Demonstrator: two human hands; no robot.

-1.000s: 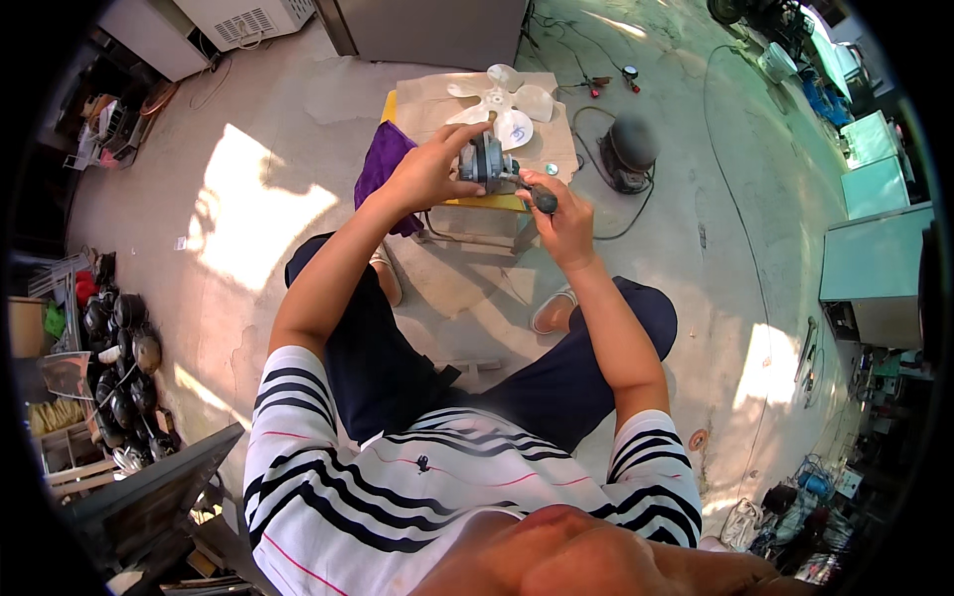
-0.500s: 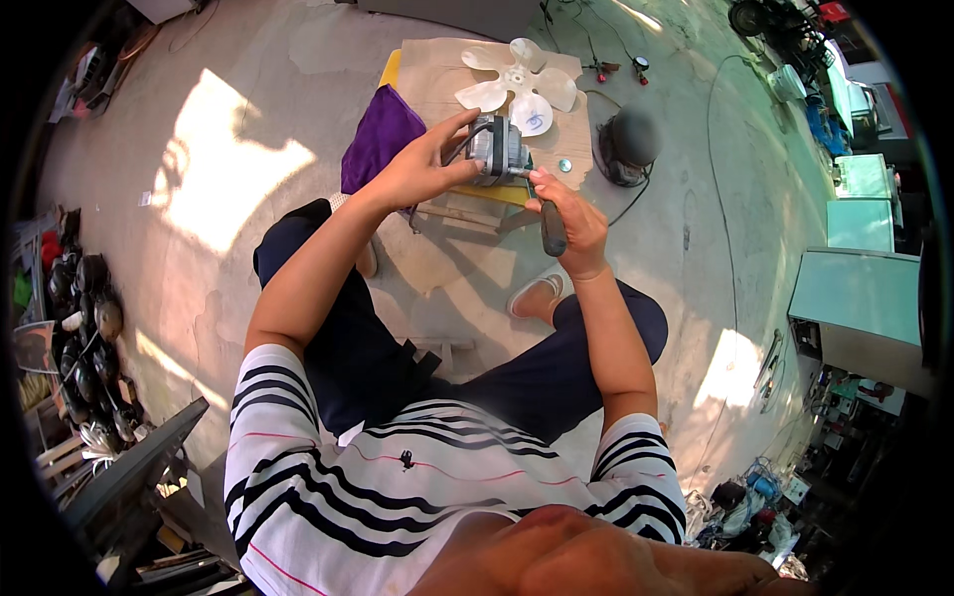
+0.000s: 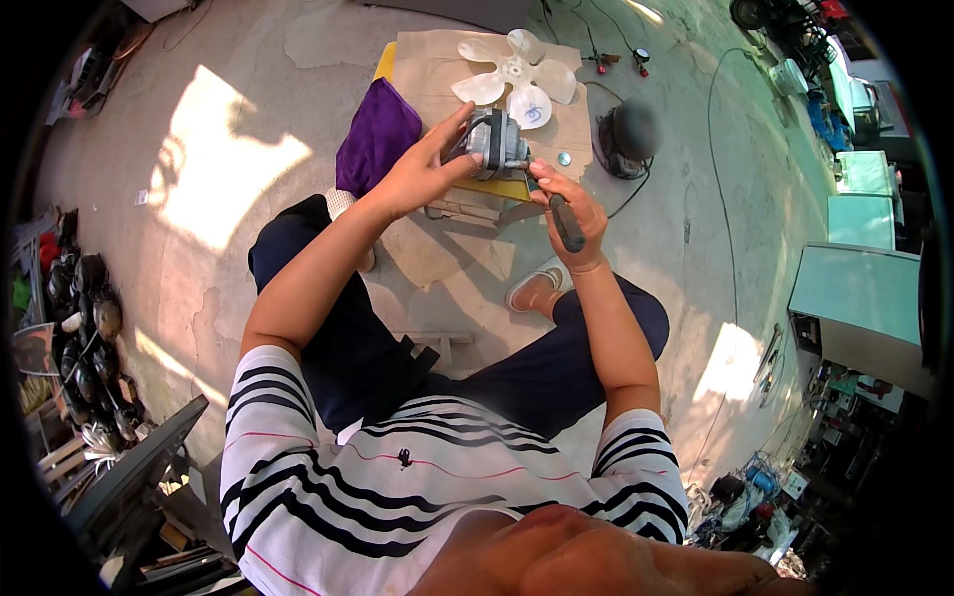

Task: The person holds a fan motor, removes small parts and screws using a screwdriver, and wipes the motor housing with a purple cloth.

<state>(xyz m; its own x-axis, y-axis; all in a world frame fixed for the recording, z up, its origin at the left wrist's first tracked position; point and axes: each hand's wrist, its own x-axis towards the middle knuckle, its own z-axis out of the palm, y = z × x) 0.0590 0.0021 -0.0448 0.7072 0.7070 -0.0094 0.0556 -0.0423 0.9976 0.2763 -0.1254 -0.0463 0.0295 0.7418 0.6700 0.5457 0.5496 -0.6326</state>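
Note:
A small grey electric motor (image 3: 489,147) with a dark band around its middle sits at the near edge of the cardboard-covered stand. My left hand (image 3: 434,171) grips it from the left, thumb near and fingers on the far side. In my right hand (image 3: 578,221) is a tool with a dark handle (image 3: 566,223), possibly a screwdriver. Its front end meets the right side of the motor, near the shaft; the tip is too small to make out. Beyond the motor lies a white five-bladed fan (image 3: 514,72), flat on the cardboard (image 3: 427,62).
Left of the motor, a purple cloth (image 3: 379,139) hangs over the stand's edge. A small round disc (image 3: 564,158) lies on the cardboard. On the floor to the right stands a dark rounded object (image 3: 628,139) with a cord. Gauges with hoses (image 3: 641,56) lie beyond.
The tool's handle has swung slightly, its rear end now further right. The stand, fan and motor appear a little higher in the picture. Both hands keep their holds.

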